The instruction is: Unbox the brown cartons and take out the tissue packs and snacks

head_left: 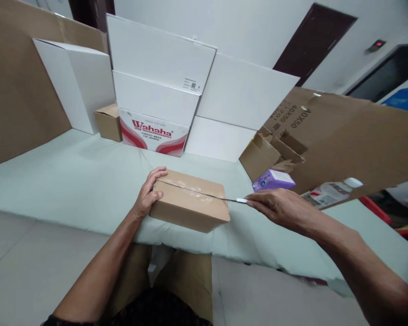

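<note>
A taped brown cardboard box sits near the front edge of the cloth-covered table. My left hand grips its left end, thumb on the top and fingers round the far corner. In my right hand, just past the box's right end, is a box cutter with a white part showing and a thin dark blade. The blade lies in line with the top seam, at its right end. Most of the cutter's handle is hidden by my fingers. A dark line runs along the seam through the clear tape.
Behind stand white cartons, a Wahaha carton and a small brown box. To the right are an open carton, a purple packet and a plastic bottle. Large cardboard sheets wall the table.
</note>
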Demonstrator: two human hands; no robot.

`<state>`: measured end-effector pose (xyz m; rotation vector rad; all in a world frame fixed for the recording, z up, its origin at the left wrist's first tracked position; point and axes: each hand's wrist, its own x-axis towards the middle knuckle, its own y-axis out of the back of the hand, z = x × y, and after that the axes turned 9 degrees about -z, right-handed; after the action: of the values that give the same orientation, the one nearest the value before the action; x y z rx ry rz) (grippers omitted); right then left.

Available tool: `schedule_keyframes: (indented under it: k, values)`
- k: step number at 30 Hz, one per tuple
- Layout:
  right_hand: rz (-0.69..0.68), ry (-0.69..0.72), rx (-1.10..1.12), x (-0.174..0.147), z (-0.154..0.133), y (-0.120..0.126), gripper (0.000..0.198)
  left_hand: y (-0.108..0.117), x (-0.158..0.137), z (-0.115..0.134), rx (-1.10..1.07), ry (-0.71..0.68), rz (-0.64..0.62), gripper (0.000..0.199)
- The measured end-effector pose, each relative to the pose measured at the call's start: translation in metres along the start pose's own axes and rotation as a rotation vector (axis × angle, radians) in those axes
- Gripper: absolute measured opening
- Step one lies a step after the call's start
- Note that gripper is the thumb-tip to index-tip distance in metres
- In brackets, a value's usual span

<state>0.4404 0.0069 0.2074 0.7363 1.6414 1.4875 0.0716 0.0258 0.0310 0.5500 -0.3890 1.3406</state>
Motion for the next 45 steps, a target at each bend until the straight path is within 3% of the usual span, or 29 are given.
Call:
schedule_keyframes:
  k: [4, 9, 12, 14, 17, 19, 23, 27, 32, 34, 39, 41, 43, 45]
  values:
    - [0.082, -0.248, 0.134, -0.021, 0.031, -0.031, 0.046, 0.001, -0.001, -0.002, 0.001, -0.004, 0.009, 0.059]
    - [0.050, -0.590, 0.078, -0.024, 0.060, -0.118, 0.037, -0.003, -0.002, 0.002, -0.008, 0.038, 0.042, 0.062]
    - [0.072, -0.681, 0.054, -0.020, 0.070, -0.157, 0.033, -0.009, -0.010, 0.009, -0.052, 0.116, 0.133, 0.066]
    - [0.110, -0.692, 0.046, -0.019, 0.075, -0.169, 0.030, -0.013, -0.019, 0.015, -0.078, 0.170, 0.224, 0.068]
    - [0.196, -0.660, 0.060, -0.021, 0.074, -0.168, 0.029, -0.016, -0.033, 0.024, -0.071, 0.232, 0.315, 0.065]
    - [0.321, -0.547, 0.215, -0.022, 0.062, -0.160, 0.031, -0.017, -0.039, 0.030, -0.067, 0.260, 0.326, 0.058]
    - [0.561, -0.209, 0.615, -0.016, 0.003, -0.139, 0.039, -0.018, -0.041, 0.039, -0.071, 0.307, 0.359, 0.047]
    - [0.636, -0.095, 0.713, -0.001, -0.060, -0.123, 0.050, -0.021, -0.035, 0.042, -0.096, 0.313, 0.361, 0.042]
    - [0.873, -0.100, 0.719, 0.007, -0.095, -0.118, 0.009, -0.027, -0.033, 0.043, -0.158, 0.293, 0.322, 0.028]
    - [0.938, -0.034, 0.625, 0.005, -0.100, -0.121, 0.008, -0.028, -0.035, 0.043, -0.182, 0.274, 0.321, 0.029]
    - [0.875, 0.042, 0.384, -0.005, -0.101, -0.132, 0.018, -0.016, -0.044, 0.047, -0.352, 0.313, 0.238, 0.009]
    - [0.838, 0.043, 0.363, -0.007, -0.100, -0.134, 0.018, -0.009, -0.046, 0.051, -0.428, 0.294, 0.190, 0.020]
    - [0.814, 0.053, 0.354, -0.009, -0.099, -0.134, 0.016, -0.007, -0.045, 0.059, -0.342, 0.261, 0.174, 0.028]
    - [0.771, 0.065, 0.349, -0.012, -0.098, -0.130, 0.010, -0.012, -0.043, 0.067, -0.087, 0.248, 0.160, 0.028]
